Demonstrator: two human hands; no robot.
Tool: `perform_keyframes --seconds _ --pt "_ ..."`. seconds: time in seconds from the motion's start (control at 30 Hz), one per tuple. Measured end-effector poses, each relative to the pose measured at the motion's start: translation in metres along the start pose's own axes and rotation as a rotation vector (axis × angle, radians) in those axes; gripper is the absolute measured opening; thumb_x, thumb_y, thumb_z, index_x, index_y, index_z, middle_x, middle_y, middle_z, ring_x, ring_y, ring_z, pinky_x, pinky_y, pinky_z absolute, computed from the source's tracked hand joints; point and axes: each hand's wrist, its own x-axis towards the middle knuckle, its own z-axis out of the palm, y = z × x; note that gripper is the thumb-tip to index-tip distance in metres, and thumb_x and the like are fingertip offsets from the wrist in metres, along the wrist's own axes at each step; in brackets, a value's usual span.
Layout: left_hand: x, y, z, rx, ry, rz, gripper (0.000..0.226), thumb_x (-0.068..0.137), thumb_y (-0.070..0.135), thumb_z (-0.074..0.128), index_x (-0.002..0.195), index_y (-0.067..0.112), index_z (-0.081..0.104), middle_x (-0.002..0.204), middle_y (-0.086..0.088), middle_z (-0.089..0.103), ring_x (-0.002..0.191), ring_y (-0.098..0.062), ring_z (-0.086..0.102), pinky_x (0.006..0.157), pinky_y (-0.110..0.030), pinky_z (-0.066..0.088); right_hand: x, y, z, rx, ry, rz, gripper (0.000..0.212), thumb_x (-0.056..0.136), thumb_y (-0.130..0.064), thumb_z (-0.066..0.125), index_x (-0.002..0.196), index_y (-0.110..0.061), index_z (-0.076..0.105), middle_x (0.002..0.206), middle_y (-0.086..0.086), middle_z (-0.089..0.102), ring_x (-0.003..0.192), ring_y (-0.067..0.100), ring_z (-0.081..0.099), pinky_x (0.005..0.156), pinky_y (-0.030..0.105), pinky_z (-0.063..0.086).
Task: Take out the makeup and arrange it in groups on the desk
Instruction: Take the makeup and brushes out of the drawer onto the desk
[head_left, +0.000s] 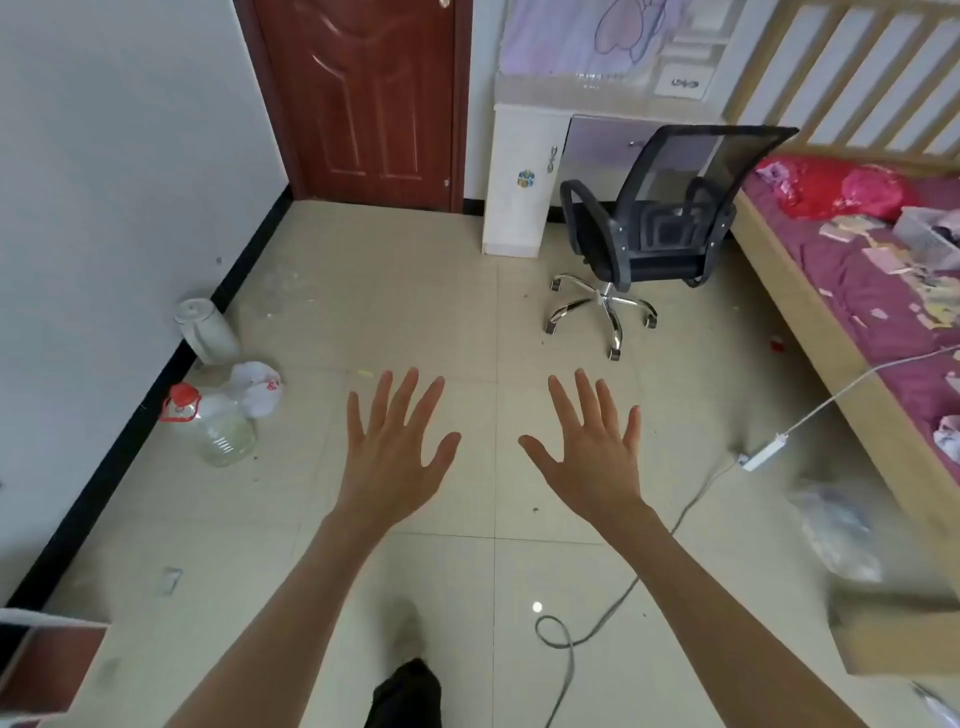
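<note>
Both hands are spread wide and hold nothing: left hand (395, 447) and right hand (592, 452) hover palms down over the tiled floor (415, 291) at centre frame, fingers straight, pointing toward the top of the frame. No makeup can be made out anywhere; too blurred or hidden to tell. The surface (597, 98) it should end up on sits at upper centre-right, white with a pale top, well apart from both hands and ahead of them, its long edge running left to right across the frame. An office chair (654, 223) stands between hands and surface, just in front of it. Right hand is on the nearer side to it. A bed (857, 291) runs along the right edge with a clear bin (930, 234) and scattered small items on the cover; that bin may be where the makeup is, but I cannot tell. Task looks not yet begun; my guess is the next move goes up and to the right in the frame, favouring the right hand.
</note>
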Motion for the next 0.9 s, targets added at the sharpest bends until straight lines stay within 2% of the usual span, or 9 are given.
perform_keyframes --seconds 0.17,0.47,0.7,0.9 --pt "0.067 -0.028 0.027 -0.007 -0.039 -0.056 0.069 0.086 0.061 0.018 0.146 0.028 0.021 0.155 -0.004 0.016 0.144 -0.026 0.005 0.112 -0.054 0.0 0.079 -0.002 0.021 0.005 -0.038 0.007 0.074 0.089 -0.065 0.026 0.149 -0.032 -0.002 0.158 0.0 -0.009 0.145 0.023 -0.009 0.114 0.054 -0.002" --pt "0.246 -0.088 0.051 0.009 -0.119 -0.037 0.072 0.084 0.064 0.015 0.146 0.029 0.019 0.156 -0.004 0.014 0.144 -0.026 0.003 0.113 -0.055 0.002 0.258 -0.007 0.021 0.077 -0.059 0.072 0.072 0.09 -0.063 0.028 0.149 -0.033 -0.002 0.158 -0.001 -0.008 0.145 0.021 -0.01 0.113 0.054 -0.005" --pt "0.374 -0.089 0.081 -0.053 -0.184 -0.016 0.074 0.082 0.066 0.011 0.147 0.03 0.014 0.157 -0.002 0.008 0.144 -0.023 -0.004 0.113 -0.052 -0.003 0.388 0.024 0.018 0.102 -0.066 0.121 0.073 0.091 -0.062 0.03 0.149 -0.032 -0.001 0.158 0.0 -0.008 0.145 0.022 -0.009 0.114 0.054 -0.003" --pt "0.499 -0.075 0.12 -0.059 -0.176 -0.044 0.077 0.08 0.067 0.009 0.147 0.03 0.014 0.157 -0.002 0.006 0.144 -0.024 -0.006 0.112 -0.052 -0.005 0.514 0.063 0.009 0.112 -0.043 0.08 0.073 0.09 -0.062 0.033 0.149 -0.031 0.003 0.158 0.001 -0.003 0.145 0.022 -0.006 0.114 0.054 -0.002"
